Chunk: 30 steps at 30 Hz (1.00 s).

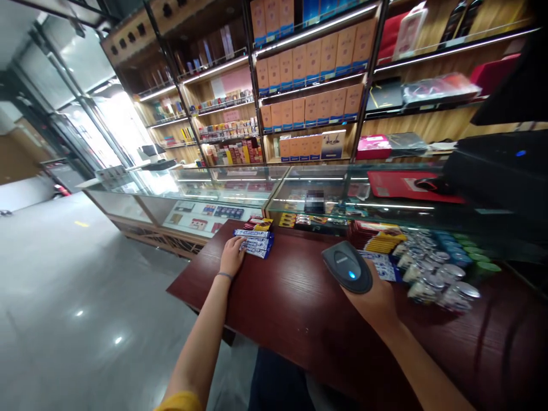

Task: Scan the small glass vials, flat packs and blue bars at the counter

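My right hand (381,294) is wrapped round a dark grey barcode scanner (347,267) with a lit blue light, held above the right half of the dark red table. At the table's far left, my left hand (232,255) has its fingers closed on the left end of a blue-and-white packet (256,246) in a small overlapping row. Just behind that row lie some red and yellow packets (260,223). Partly hidden behind the scanner and right hand are more blue-and-white packets (382,264).
Several silver-lidded jars (445,279) stand at the right, beside green-topped containers (482,257) and yellow packets (383,242). A glass display counter (274,197) borders the table's far side. Black equipment (500,171) rises at the right. Stocked shelves (312,83) line the wall.
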{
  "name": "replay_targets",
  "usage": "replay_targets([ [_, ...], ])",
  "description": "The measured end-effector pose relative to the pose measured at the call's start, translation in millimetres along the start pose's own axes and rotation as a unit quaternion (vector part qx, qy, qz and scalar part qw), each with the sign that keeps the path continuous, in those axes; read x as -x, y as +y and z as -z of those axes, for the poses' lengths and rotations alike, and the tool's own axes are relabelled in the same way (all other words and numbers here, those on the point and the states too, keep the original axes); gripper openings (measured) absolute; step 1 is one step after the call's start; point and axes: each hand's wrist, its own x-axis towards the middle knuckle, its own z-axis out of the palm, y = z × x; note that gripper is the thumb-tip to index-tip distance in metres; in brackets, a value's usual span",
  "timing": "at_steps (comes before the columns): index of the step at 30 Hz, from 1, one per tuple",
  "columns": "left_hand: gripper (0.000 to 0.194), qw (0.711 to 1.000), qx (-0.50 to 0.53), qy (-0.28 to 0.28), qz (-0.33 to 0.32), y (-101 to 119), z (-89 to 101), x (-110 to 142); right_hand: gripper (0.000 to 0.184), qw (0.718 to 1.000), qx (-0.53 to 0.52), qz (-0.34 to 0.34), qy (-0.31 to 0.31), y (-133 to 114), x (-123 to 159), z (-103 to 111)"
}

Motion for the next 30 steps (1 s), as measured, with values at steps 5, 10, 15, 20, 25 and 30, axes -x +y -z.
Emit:
replay_targets([
  [5,0.044,0.998,-0.012,-0.043,0.035,-6,-7.0,4,0.034,0.999,0.021,0.03,-0.011,4,6,-5],
  [10,0.048,0.993,-0.037,-0.095,0.056,1,-5.3,3,0.036,0.998,0.04,0.048,-0.005,8,8,-6],
  [15,0.038,0.995,-0.038,-0.085,0.038,4,2.1,3,0.036,0.999,0.035,0.034,-0.008,7,8,-5],
  [20,0.031,0.998,0.005,-0.063,0.03,9,8.0,4,0.037,0.999,0.032,0.032,-0.009,7,6,-3],
  [25,0.03,0.983,0.155,0.03,0.096,34,4.5,-7,0.037,1.0,0.008,0.018,0.009,4,2,2],
  [30,0.045,0.867,0.445,-0.053,0.217,79,-9.1,-29,0.04,0.999,0.009,0.025,0.031,5,0,5],
])
